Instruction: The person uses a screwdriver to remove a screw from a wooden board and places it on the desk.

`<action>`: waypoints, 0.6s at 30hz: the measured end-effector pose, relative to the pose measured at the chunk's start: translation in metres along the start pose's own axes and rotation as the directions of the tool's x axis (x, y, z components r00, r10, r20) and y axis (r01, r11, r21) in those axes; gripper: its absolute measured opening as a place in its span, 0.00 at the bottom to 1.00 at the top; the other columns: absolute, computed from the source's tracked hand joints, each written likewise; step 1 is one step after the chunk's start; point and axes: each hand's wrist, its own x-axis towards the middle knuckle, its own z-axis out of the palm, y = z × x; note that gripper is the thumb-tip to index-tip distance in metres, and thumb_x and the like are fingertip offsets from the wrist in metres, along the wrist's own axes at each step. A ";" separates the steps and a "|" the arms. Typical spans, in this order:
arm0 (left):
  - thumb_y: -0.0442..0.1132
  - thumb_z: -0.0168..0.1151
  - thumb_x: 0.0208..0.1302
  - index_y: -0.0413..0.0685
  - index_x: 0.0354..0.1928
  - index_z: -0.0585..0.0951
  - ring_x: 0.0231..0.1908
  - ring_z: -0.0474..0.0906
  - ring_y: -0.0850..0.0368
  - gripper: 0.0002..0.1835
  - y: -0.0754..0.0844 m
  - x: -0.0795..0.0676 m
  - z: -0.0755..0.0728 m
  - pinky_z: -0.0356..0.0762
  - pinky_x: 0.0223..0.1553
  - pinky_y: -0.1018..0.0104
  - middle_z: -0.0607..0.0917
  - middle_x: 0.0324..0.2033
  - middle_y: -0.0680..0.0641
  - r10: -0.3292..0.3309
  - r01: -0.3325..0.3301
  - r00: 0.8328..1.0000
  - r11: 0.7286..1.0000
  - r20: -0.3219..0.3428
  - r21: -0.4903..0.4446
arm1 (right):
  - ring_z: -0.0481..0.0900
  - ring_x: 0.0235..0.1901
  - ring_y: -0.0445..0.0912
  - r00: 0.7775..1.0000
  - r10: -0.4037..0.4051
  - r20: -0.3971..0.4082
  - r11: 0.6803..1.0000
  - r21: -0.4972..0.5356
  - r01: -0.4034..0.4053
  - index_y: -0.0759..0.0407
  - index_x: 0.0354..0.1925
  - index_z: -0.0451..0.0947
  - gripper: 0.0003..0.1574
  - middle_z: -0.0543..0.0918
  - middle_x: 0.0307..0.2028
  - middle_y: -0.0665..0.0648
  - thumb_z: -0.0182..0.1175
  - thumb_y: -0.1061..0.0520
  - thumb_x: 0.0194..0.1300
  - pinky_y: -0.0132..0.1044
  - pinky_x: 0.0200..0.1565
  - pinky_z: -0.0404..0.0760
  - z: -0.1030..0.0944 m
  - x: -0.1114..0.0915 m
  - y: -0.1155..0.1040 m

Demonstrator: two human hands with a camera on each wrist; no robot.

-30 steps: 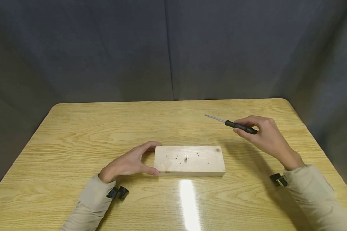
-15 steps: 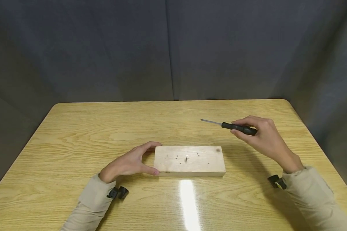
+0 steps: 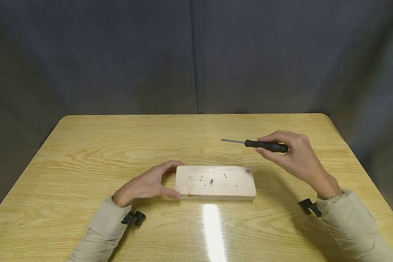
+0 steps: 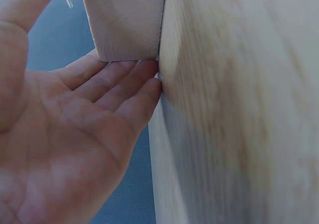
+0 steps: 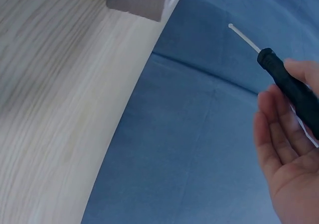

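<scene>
A pale wooden block (image 3: 186,189) lies flat on the table, with several small holes in its top. Near its middle a screw (image 3: 212,178) stands upright, partly out of the wood. My left hand (image 3: 147,183) grips the block's left end, thumb at the front side and fingers at the back. In the left wrist view, the fingers (image 4: 112,84) touch the block's end (image 4: 127,25). Raised above the table, right of the block, my right hand (image 3: 294,154) holds a black-handled screwdriver (image 3: 265,145) between thumb and fingers. Its shaft points left, apart from the screw.
The wood-grain table (image 3: 95,145) has rounded far corners. Dark grey curtains (image 3: 134,58) hang behind it and at both sides. A bright light reflection falls on the tabletop in front of the block.
My right hand has moved slightly left with the screwdriver, whose tip has swung left and lower in the head view. The left hand and block stay in place.
</scene>
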 end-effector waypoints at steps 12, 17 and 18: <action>0.58 0.73 0.39 0.65 0.65 0.60 0.67 0.56 0.53 0.48 0.000 0.000 -0.001 0.56 0.66 0.49 0.63 0.65 0.53 0.000 0.000 1.000 1.000 -0.005 0.001 | 0.78 0.27 0.31 0.995 -0.069 -0.076 0.997 0.039 0.072 0.47 0.35 0.84 0.17 0.85 0.30 0.46 0.73 0.60 0.43 0.22 0.27 0.73 0.002 0.010 -0.013; 0.59 0.72 0.38 0.65 0.65 0.60 0.67 0.56 0.54 0.49 -0.001 0.001 0.000 0.55 0.66 0.50 0.63 0.65 0.54 0.002 -0.002 1.000 1.000 -0.008 0.000 | 0.78 0.30 0.30 0.994 -0.064 -0.084 0.996 0.057 0.069 0.48 0.35 0.83 0.18 0.85 0.31 0.47 0.73 0.61 0.42 0.21 0.31 0.73 0.003 0.013 -0.019; 0.59 0.73 0.39 0.64 0.65 0.60 0.67 0.56 0.54 0.49 -0.001 0.002 0.000 0.55 0.66 0.49 0.63 0.65 0.54 0.005 -0.005 1.000 1.000 -0.006 -0.002 | 0.78 0.30 0.29 0.994 -0.066 -0.088 0.995 0.062 0.072 0.49 0.35 0.83 0.18 0.85 0.31 0.47 0.73 0.62 0.42 0.21 0.31 0.73 0.004 0.014 -0.020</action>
